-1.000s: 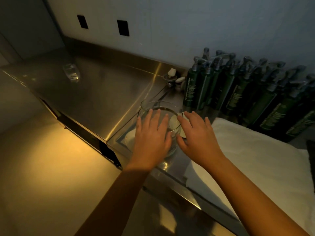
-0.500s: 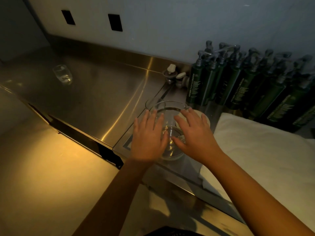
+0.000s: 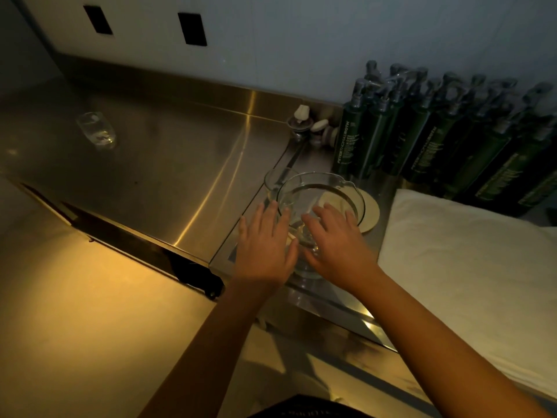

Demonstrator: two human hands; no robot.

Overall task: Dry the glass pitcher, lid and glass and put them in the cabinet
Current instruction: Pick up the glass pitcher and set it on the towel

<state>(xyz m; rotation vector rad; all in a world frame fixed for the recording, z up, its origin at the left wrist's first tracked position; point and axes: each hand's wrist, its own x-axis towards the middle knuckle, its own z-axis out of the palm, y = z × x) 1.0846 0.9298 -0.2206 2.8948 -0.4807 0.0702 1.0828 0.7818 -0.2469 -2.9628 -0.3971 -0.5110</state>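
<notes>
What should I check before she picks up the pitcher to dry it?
1. Both hands at the glass pitcher: ok, left hand and right hand flank it.
2. Grip closed: not ok, fingers spread.
3. Pitcher upright: ok.
4. Lid clear of pitcher: cannot tell, partly hidden behind it.
5. Towel within reach: ok, beside the right hand.
6. Glass out of the way: ok, far left on the counter.

Brushed shiny steel counter, clear glossy glass pitcher, soft matt white towel, glossy dark green plastic bottles
</notes>
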